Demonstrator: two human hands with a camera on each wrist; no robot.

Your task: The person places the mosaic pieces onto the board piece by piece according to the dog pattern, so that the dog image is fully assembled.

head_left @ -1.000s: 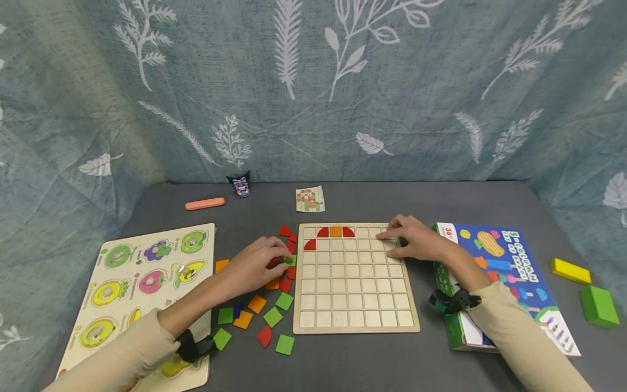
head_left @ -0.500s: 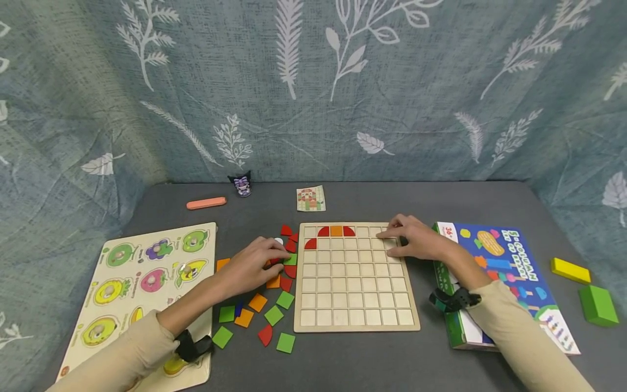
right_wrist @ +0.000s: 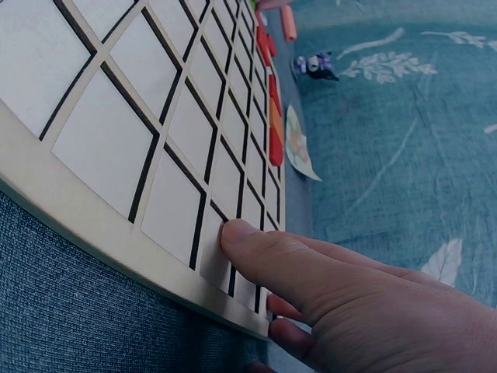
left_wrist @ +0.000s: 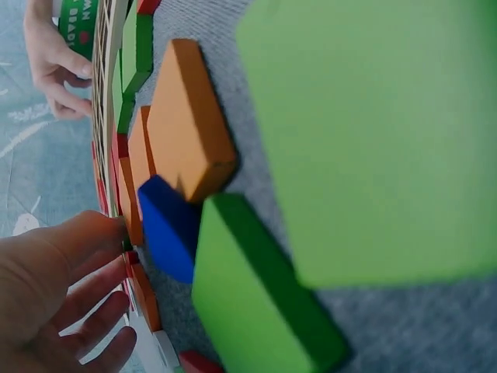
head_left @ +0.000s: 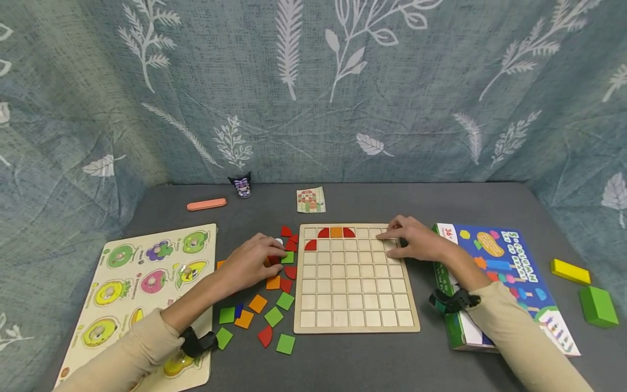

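My left hand is low over loose wooden tiles left of the grid board, fingers loosely bent and spread. Its fingertips touch or hover at a green square tile; the contact is partly hidden. In the left wrist view the thumb stands apart from the other fingers. My right hand rests on the upper right edge of the wooden grid board, thumb and forefinger extended over its cells. Red quarter-round tiles and an orange square tile sit in the board's upper left cells.
A knobbed fruit puzzle lies left, under my left forearm. A picture card, a small figurine and a coral stick lie behind. At right are a blue box, a yellow block and a green block.
My left hand has shifted slightly left and back, and the green square tile at its fingertips has moved slightly left as well. The right hand stays on the board.
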